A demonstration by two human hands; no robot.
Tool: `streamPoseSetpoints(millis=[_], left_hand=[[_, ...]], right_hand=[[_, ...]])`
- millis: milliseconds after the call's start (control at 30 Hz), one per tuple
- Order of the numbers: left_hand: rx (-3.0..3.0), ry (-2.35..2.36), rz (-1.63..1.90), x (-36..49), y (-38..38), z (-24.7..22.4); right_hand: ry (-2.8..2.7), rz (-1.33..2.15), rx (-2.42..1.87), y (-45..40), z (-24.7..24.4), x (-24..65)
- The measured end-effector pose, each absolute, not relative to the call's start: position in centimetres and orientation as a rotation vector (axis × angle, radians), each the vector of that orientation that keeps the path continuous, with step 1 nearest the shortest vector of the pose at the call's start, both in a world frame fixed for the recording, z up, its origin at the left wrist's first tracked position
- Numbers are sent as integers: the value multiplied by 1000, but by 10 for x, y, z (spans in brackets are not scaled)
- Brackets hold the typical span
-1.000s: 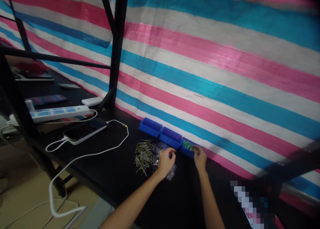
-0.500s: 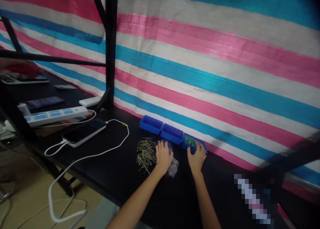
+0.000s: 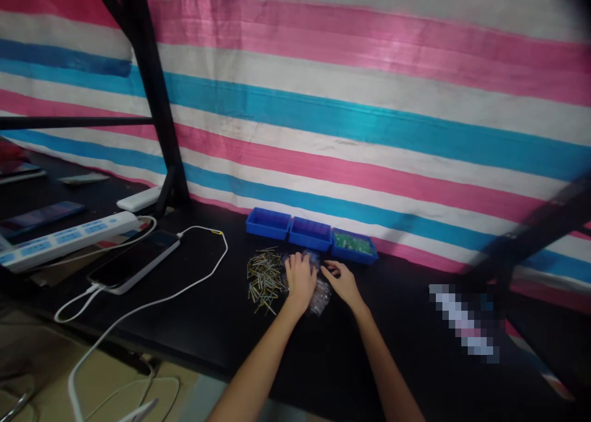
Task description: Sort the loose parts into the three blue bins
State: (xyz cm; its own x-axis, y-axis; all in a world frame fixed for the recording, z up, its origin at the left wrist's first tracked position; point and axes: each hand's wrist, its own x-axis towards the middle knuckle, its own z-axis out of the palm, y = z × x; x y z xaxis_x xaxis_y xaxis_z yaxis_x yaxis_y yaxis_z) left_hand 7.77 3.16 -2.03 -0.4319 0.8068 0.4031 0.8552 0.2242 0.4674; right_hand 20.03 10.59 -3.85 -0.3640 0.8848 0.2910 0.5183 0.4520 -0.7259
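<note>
My left hand (image 3: 301,279) rests on small clear plastic bags (image 3: 319,299), fingers slightly spread and bent down over them. It partly hides the bags. Just to its right, my right hand (image 3: 344,282) hovers with thumb and forefinger apart and nothing visible between them. Left of my left hand lies a loose heap of thin metal and yellowish screw-like pins (image 3: 265,277). Behind the hands is a row of blue trays: a left tray (image 3: 268,231), a middle tray (image 3: 309,242) and a right tray (image 3: 354,257) holding green and clear pieces.
A phone (image 3: 133,259) on a white power bank lies to the left, its white cable (image 3: 184,282) looping across the black table (image 3: 194,323). Beyond are a power strip (image 3: 74,237) and a white box (image 3: 138,198). A black frame post (image 3: 154,90) stands before the striped sheet (image 3: 369,127).
My right hand has left the right tray and come back toward my left hand. The left hand stays on the bags. The view has turned somewhat to the right.
</note>
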Motion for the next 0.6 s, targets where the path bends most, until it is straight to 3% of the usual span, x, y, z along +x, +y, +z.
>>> streamPoseSetpoints(millis=[433, 600], left_hand=[[-1759, -2205, -995, 66, 36, -25], [-1720, -2058, -1337, 71, 34, -15]], right_hand=[[-1688, 794, -1091, 101, -32, 194], [-1637, 869, -1049, 100, -24, 194]])
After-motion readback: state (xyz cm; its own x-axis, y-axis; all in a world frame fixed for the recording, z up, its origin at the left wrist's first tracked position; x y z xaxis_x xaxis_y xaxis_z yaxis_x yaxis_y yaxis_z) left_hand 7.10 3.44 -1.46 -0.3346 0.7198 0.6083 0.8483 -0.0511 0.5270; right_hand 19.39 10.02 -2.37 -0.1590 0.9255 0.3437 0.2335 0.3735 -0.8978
